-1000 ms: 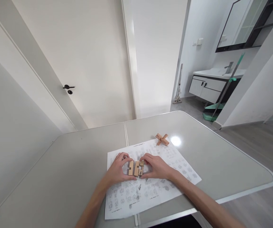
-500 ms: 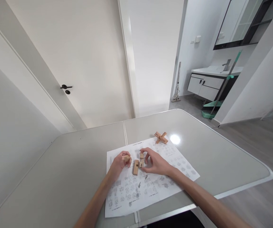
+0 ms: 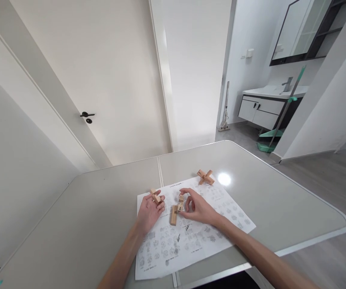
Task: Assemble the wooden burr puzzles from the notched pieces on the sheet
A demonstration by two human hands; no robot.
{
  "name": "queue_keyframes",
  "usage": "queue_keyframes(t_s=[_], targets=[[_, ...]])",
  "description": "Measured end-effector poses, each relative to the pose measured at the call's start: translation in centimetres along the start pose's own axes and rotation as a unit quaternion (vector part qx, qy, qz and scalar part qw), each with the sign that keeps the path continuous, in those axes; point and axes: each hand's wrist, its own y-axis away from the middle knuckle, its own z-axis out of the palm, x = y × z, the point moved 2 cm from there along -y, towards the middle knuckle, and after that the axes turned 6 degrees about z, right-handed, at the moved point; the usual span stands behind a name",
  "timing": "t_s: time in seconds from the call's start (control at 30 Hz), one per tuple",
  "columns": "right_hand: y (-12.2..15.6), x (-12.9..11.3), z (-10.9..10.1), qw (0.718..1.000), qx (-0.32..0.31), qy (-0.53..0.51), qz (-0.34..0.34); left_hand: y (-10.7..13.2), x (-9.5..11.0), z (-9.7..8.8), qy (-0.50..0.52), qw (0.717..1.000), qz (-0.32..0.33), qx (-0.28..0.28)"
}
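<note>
My left hand [image 3: 149, 210] rests on a printed instruction sheet [image 3: 191, 237] and pinches a small notched wooden puzzle piece [image 3: 155, 196] at its fingertips. To its right, my right hand [image 3: 197, 208] curls its fingers round a short wooden piece [image 3: 180, 200] standing beside a longer wooden bar [image 3: 173, 215] that lies flat on the sheet. An assembled wooden cross-shaped puzzle [image 3: 205, 176] sits past the sheet's far right corner, away from both hands.
The grey table [image 3: 79, 224] has a seam down its middle and a rounded right edge. A white door with a black handle [image 3: 87, 115] stands behind it. A bathroom with a vanity [image 3: 263, 110] and a green mop [image 3: 278, 120] opens at the right.
The three pieces held together between both hands have come apart. My left hand carried one piece up and to the left; my right hand stayed with the other two.
</note>
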Motion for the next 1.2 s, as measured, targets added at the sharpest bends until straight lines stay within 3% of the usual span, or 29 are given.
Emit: queue_keyframes(t_s=[0.2,0.3,0.43,0.63,0.9,1.03,1.2], targets=[[-0.24,-0.06,-0.27,0.999,0.041,0.004,0.006,0.48,-0.31,0.21,-0.054,0.998,-0.013,-0.037],[-0.41,-0.29,-0.54,0.997,0.07,-0.042,-0.007,0.7,-0.36,0.26,-0.082,0.993,-0.045,-0.071],[-0.73,-0.23,-0.56,0.991,0.055,-0.12,-0.024,0.69,-0.68,0.13,-0.171,0.977,-0.069,-0.107],[-0.86,-0.08,-0.51,0.99,0.06,-0.104,-0.078,0.66,-1.0,0.33,-0.217,0.97,-0.05,-0.092],[-0.66,-0.3,-0.58,0.994,0.055,-0.08,-0.054,0.74,-0.96,0.92,-0.202,0.972,-0.037,-0.11],[-0.67,-0.39,-0.64,0.993,0.052,-0.101,-0.024,0.73,-1.0,0.98,-0.26,0.962,-0.006,-0.089],[-0.56,-0.67,-0.97,0.992,0.064,-0.111,0.002,0.43,-0.44,0.57,-0.344,0.933,0.103,0.004]])
